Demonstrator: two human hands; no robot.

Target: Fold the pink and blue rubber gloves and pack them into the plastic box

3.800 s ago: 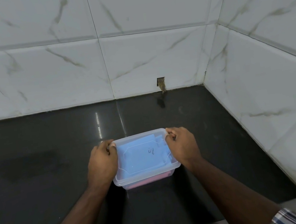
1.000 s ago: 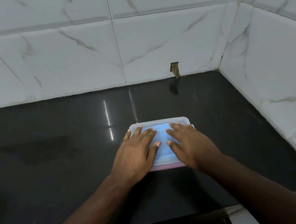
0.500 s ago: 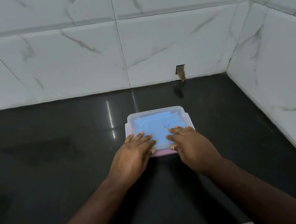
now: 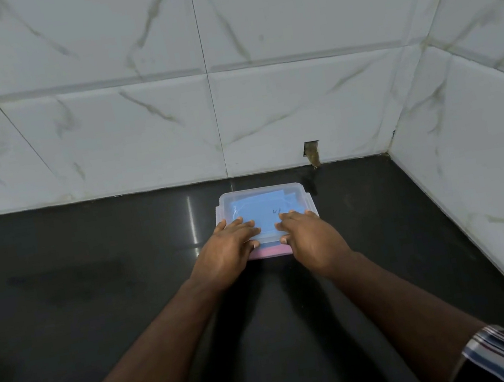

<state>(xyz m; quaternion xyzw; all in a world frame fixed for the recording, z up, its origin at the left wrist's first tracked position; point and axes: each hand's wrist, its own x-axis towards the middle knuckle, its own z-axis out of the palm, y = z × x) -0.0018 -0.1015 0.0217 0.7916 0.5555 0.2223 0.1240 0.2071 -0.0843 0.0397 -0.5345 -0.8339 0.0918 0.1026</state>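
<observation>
A clear plastic box (image 4: pixel 308 203) with its lid on sits on the black counter, near the back wall. Through the lid shows the folded blue glove (image 4: pixel 263 208); a strip of the pink glove (image 4: pixel 270 251) shows through the box's near side. My left hand (image 4: pixel 232 251) rests on the lid's near left part with fingers laid flat, thumb at the near edge. My right hand (image 4: pixel 309 238) lies the same way on the near right part.
The black counter (image 4: pixel 96 298) stretches left and towards me. White marble tiles form the back wall, and a side wall (image 4: pixel 488 170) closes the right. A chipped hole (image 4: pixel 312 152) sits at the wall's base behind the box.
The box has slid away from me towards the back wall. Both hands stayed flat on the lid and moved with it, arms stretched further out.
</observation>
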